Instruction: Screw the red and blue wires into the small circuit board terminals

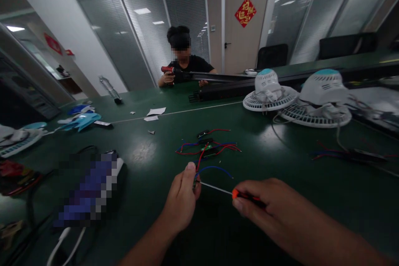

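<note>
My left hand point(182, 199) is closed in a pinch on a small part at the end of red and blue wires point(215, 147) that trail back to a little circuit board point(207, 149) on the green table point(149, 166). My right hand point(264, 208) is wrapped round a small screwdriver point(240, 194) with an orange and black handle. Its thin metal shaft point(215, 188) points left, with the tip at the part in my left fingers. What the pinched part is stays too small to make out.
Two white fan heads point(269, 91) point(322, 99) lie face down at the right, with loose wires point(339, 153) beside them. A blurred-out object point(90, 187) and cables lie at the left. Across the table a person holds a red power drill point(168, 70) against a long black bar point(218, 77). Paper scraps point(156, 112) lie mid-table.
</note>
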`<action>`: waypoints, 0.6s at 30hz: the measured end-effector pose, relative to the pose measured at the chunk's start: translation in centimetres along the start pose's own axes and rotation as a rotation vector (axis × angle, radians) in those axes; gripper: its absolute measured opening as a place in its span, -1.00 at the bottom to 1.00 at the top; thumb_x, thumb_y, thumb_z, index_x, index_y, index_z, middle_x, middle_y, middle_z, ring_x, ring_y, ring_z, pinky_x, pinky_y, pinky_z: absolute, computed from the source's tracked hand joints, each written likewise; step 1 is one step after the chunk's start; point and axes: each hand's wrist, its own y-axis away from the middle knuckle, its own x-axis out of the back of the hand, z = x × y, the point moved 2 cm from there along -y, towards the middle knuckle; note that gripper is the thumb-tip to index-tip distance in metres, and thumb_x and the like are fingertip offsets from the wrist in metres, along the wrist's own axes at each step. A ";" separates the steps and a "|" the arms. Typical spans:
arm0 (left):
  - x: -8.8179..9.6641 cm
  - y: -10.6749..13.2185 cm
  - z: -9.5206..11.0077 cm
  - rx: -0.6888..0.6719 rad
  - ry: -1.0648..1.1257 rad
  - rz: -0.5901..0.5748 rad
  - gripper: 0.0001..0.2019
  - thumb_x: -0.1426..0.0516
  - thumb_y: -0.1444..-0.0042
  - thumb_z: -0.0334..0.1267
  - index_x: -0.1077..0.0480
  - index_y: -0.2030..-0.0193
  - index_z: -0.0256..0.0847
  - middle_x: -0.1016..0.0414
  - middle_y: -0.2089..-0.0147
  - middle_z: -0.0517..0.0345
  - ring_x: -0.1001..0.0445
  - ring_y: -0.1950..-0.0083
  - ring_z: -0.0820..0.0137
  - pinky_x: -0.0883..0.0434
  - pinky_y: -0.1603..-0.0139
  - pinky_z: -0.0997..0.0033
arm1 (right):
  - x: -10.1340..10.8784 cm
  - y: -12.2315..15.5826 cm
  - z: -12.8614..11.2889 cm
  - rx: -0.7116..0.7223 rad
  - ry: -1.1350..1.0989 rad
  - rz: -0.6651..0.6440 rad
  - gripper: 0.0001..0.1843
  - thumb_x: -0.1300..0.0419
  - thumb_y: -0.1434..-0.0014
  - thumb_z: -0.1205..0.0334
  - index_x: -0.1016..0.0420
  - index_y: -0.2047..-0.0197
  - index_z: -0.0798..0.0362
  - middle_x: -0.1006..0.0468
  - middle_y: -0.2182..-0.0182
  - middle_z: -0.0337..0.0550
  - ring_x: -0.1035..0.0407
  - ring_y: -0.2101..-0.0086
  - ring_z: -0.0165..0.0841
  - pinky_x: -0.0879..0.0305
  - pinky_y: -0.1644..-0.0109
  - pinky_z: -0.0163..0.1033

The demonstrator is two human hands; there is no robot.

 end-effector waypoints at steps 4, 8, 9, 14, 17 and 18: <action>0.0 0.1 0.5 -0.027 -0.053 -0.030 -0.40 0.07 -0.09 0.32 -0.23 0.66 -0.15 -0.17 0.66 0.28 -0.19 0.58 0.42 -0.20 0.49 0.41 | 0.3 0.5 -0.6 -0.009 -0.050 -0.029 -0.62 0.07 -0.32 0.03 -0.44 0.37 0.00 -0.43 0.52 -0.26 -0.28 0.47 -0.42 -0.09 0.41 -0.27; -0.2 0.2 1.0 -0.038 -0.088 -0.068 -0.39 0.07 -0.05 0.36 -0.21 0.68 -0.14 -0.14 0.66 0.29 -0.16 0.58 0.42 -0.20 0.48 0.39 | 0.7 1.0 -0.6 -0.119 -0.076 0.043 -0.55 0.03 -0.27 -0.05 -0.50 0.40 0.05 -0.49 0.46 -0.15 -0.33 0.41 -0.36 -0.13 0.37 -0.25; -0.2 0.2 1.0 -0.030 -0.083 -0.063 -0.39 0.08 -0.04 0.37 -0.21 0.68 -0.14 -0.15 0.66 0.29 -0.17 0.58 0.42 -0.20 0.48 0.39 | 0.7 1.0 -0.6 -0.139 -0.120 0.035 -0.54 0.05 -0.28 -0.02 -0.50 0.42 0.07 -0.50 0.44 -0.13 -0.34 0.43 -0.38 -0.13 0.39 -0.26; -0.1 0.0 0.4 -0.013 -0.028 -0.039 -0.39 0.07 -0.02 0.38 -0.24 0.65 -0.15 -0.16 0.64 0.28 -0.19 0.57 0.41 -0.20 0.51 0.41 | 0.7 0.5 0.0 -0.141 -0.273 -0.089 -0.59 0.12 -0.30 0.22 -0.49 0.41 0.10 -0.52 0.52 -0.19 -0.25 0.61 -0.51 -0.06 0.56 -0.37; 0.0 -0.1 0.0 -0.011 -0.023 -0.025 -0.41 0.05 -0.10 0.30 -0.28 0.64 -0.17 -0.20 0.64 0.27 -0.23 0.56 0.41 -0.24 0.48 0.42 | 0.5 0.0 0.4 -0.130 -0.297 -0.128 -0.61 0.11 -0.31 0.20 -0.47 0.38 0.10 -0.49 0.55 -0.21 -0.18 0.63 -0.53 -0.02 0.59 -0.40; 0.1 -0.1 -0.1 -0.012 -0.014 -0.011 -0.42 0.04 -0.12 0.27 -0.28 0.64 -0.18 -0.22 0.64 0.26 -0.25 0.55 0.41 -0.26 0.47 0.43 | 0.5 -0.1 0.5 -0.126 -0.302 -0.137 -0.60 0.11 -0.31 0.18 -0.46 0.39 0.10 -0.48 0.55 -0.22 -0.16 0.63 -0.53 -0.01 0.59 -0.40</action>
